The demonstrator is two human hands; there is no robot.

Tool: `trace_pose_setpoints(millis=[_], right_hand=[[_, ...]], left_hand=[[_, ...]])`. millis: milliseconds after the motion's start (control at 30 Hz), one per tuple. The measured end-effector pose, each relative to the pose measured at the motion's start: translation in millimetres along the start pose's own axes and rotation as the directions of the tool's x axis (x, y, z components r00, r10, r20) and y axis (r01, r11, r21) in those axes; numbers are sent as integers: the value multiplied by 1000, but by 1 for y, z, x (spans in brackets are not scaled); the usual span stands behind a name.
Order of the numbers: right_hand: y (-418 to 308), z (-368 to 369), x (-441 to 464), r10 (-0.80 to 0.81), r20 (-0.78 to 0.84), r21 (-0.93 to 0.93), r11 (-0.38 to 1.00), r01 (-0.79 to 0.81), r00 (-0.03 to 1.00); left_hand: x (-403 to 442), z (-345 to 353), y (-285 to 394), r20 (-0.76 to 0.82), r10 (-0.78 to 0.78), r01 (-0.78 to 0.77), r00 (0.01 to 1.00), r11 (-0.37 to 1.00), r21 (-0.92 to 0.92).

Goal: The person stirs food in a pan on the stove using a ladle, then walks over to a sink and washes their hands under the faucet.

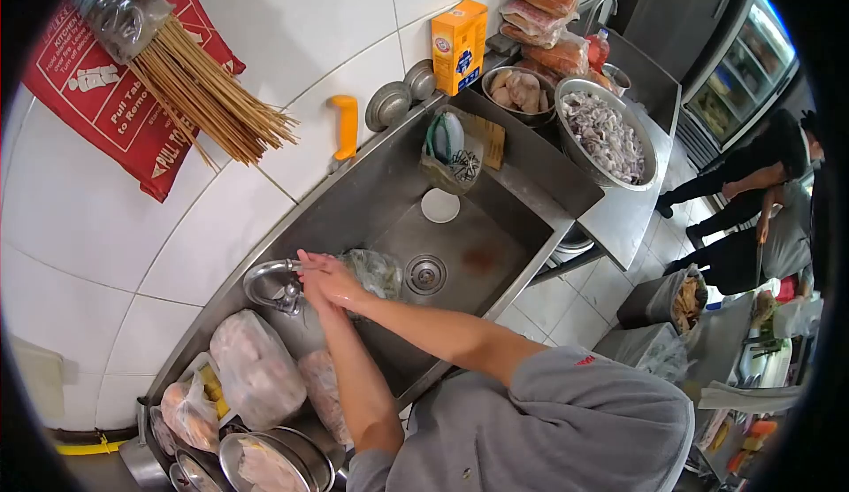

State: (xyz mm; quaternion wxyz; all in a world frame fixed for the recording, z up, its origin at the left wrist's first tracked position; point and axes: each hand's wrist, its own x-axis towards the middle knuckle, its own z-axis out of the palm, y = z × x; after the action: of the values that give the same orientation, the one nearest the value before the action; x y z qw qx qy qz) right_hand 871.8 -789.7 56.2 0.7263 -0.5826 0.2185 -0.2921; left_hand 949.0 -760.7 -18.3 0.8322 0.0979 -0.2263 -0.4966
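My left hand (311, 278) and my right hand (343, 287) are pressed together over the sink (380, 213), right at the spout of the metal faucet (265, 272). My right hand lies across my left, and the fingers of both look stretched out. I see no object in either one. Just beyond them in the basin sits a clear plastic bag (376, 272); its contents are hard to make out. The drain (425, 274) and a round white lid or dish (439, 206) are farther along the basin floor.
Bagged raw meat (256, 368) and metal bowls (265, 465) crowd the left side. A bowl of cut seafood (606, 134), a pot of meat (517, 92) and an orange box (459, 45) stand to the right. Skewers (212, 94) hang on the wall. Other people (752, 182) stand behind.
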Motion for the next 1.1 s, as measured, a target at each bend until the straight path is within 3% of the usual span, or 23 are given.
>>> trace_pose_setpoints(millis=[33, 67, 100, 167, 200, 233, 300, 533, 600, 633, 667, 700, 767, 867, 900, 933, 1000, 1033, 1100], right_hand=[[15, -2, -3, 2, -149, 152, 988, 20, 989], [21, -6, -6, 30, -290, 298, 953, 61, 956], [10, -11, -12, 35, -289, 305, 950, 57, 957], [-32, -27, -27, 489, -152, 731, 641, -236, 859], [-36, -33, -30, 526, -139, 760, 600, -250, 839], [-31, -35, -31, 532, -151, 768, 593, -240, 833], [-22, -40, -29, 619, -145, 837, 493, -238, 772], [-6, -35, -12, 591, -112, 919, 367, -142, 799], [5, -46, -1, 576, -100, 962, 265, -69, 811], [6, -59, 0, 577, -109, 962, 268, -61, 809], [7, -76, -1, 582, -219, 943, 333, 16, 784], [3, -95, -4, 576, -324, 913, 399, 88, 750], [-47, -143, -37, 358, -405, 897, 332, 291, 841], [-60, -216, -67, 372, -563, 817, 385, 429, 738], [-62, -226, -72, 407, -601, 796, 383, 469, 688], [-61, -226, -74, 405, -606, 792, 382, 476, 684], [-60, -220, -76, 395, -691, 696, 588, 411, 605], [-55, -205, -78, 254, -665, 585, 762, 278, 703], [-49, -168, -68, 204, -495, 534, 838, 111, 845]], left_hand=[[3, 21, -1, 2, -1, 1, 1000, 1000, 3], [6, 63, -7, -440, 102, -2, 892, 975, 222], [5, 89, -15, -756, 280, 96, 592, 906, 411], [-3, 93, -27, -748, 340, 91, 570, 878, 469], [-9, 94, -30, -774, 351, 6, 528, 909, 416], [-14, 94, -34, -801, 351, -80, 485, 930, 359], [-15, 96, -33, -799, 287, -107, 529, 956, 272], [8, 118, -30, -716, 420, -81, 558, 886, 456], [23, 123, -41, -723, 357, 6, 592, 895, 447], [29, 124, -47, -728, 302, 76, 616, 897, 436], [33, 107, -55, -633, 137, 152, 762, 912, 380], [44, 115, -79, -650, 153, 247, 745, 841, 482], [56, 159, -134, -658, 55, 339, 751, 823, 455], [62, 190, -197, -588, -269, 559, 763, 732, 390], [57, 195, -206, -520, -327, 561, 789, 730, 391], [50, 197, -204, -513, -333, 562, 791, 725, 398], [36, 196, -191, -549, -294, 530, 783, 776, 341], [27, 188, -174, -601, -250, 490, 759, 827, 274], [5, 153, -134, -633, -166, 363, 756, 911, 194]])
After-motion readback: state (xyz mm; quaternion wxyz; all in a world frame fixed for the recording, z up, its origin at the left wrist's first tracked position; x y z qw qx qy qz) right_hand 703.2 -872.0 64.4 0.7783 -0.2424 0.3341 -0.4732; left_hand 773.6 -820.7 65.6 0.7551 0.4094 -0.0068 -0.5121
